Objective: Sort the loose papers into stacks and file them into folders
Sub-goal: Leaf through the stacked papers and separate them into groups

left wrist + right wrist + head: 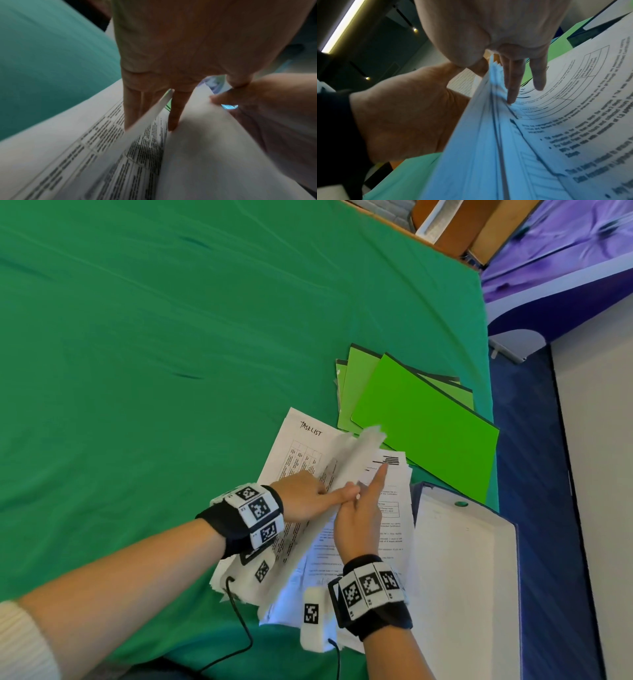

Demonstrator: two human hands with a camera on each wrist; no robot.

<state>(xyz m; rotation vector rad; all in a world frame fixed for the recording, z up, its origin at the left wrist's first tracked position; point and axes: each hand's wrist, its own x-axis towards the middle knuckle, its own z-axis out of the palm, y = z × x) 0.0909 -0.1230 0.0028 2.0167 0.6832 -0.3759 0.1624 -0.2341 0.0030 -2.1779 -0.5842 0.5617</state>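
Observation:
A messy pile of loose printed papers lies on the green cloth near the table's right edge, a sheet headed "TASKLIST" at its left. My left hand reaches into the pile: its fingers go between the sheets and its thumb lies over a raised bundle, holding it up. My right hand is just right of that bundle, its straight fingers pressing on a printed page and its thumb behind the raised sheets. Both thumbs touch. Green folders lie fanned beyond the pile.
An open blue box file with a white inside sits at the table's right edge, beside the papers. The green cloth stretches far to the left and back. A blue floor and a white wall lie past the right edge.

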